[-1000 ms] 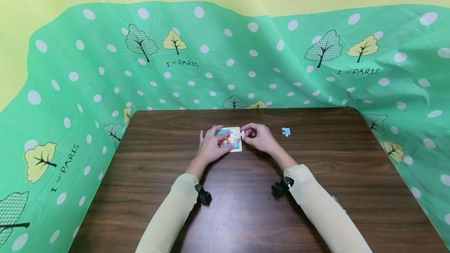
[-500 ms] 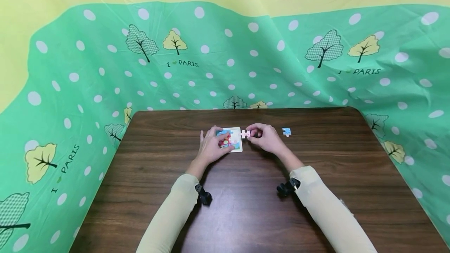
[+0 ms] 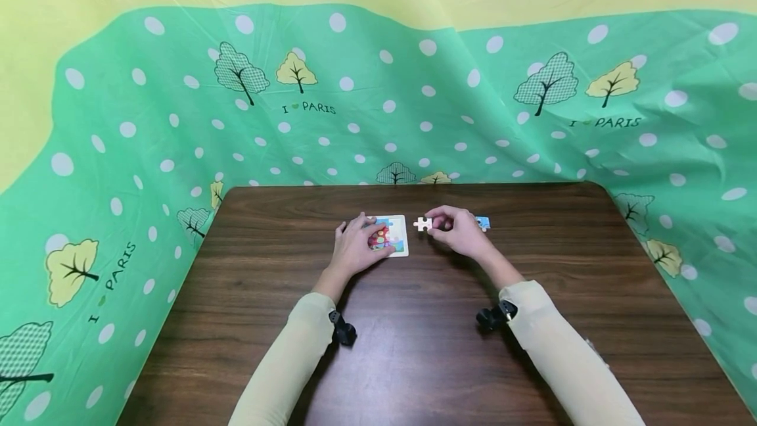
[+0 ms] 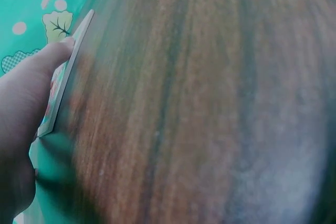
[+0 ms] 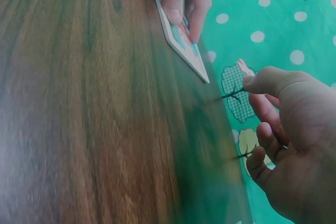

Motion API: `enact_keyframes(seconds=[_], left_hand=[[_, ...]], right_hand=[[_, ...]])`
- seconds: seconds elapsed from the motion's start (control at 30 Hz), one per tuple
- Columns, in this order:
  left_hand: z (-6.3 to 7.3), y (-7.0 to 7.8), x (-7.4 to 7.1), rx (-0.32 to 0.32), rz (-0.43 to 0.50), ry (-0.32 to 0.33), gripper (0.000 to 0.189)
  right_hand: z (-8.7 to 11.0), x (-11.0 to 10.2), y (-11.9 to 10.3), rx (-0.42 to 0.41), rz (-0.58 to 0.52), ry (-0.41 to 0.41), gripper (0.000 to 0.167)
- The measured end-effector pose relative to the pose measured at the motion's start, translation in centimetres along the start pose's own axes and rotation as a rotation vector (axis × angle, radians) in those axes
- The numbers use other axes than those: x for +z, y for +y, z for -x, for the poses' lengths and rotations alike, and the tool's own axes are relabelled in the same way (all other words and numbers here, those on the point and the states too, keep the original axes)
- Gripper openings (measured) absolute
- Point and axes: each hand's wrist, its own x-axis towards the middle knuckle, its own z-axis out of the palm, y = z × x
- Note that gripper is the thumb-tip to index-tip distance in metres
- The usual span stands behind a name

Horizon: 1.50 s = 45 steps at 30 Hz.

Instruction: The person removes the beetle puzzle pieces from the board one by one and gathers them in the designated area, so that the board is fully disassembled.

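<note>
A small picture puzzle board [image 3: 401, 221] with a pale rim and a red figure on blue lies at the table's far middle. My left hand [image 3: 357, 245] rests over its left part, fingers spread and thumb on its surface, hiding much of the picture. A stretch of pale backing shows along the board's right side. Just right of it, my right hand [image 3: 460, 232] pinches a pinkish-white jigsaw piece [image 3: 422, 223] between thumb and fingertips. In the right wrist view that jigsaw piece [image 5: 244, 67] appears edge-on, raised above the table.
A blue jigsaw piece [image 3: 483, 223] lies on the dark wooden table [image 3: 408, 360], partly covered by my right hand. A green and yellow patterned cloth [image 3: 367, 97] hangs behind and around the table.
My right hand has moved right, drawing the pinkish piece away from the board's right edge, and now partly overlaps the blue piece. My left hand stays on the board.
</note>
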Motion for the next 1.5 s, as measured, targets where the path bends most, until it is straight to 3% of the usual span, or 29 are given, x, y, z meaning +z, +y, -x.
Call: enact_keyframes(seconds=[0.27,0.77,1.5], left_hand=[[0.1,0.1,-0.1,-0.022,-0.026,-0.007,0.066],[0.0,-0.3,0.0,-0.007,-0.087,-0.018,0.070],[0.0,-0.2,0.0,-0.007,-0.067,-0.010,0.070]], right_hand=[[0.6,-1.1,0.8,0.010,-0.002,0.007,0.029],[1.9,-3.6,3.0,0.018,0.025,0.040,0.028],[4.5,-7.2,5.6,0.040,0.051,0.032,0.031]])
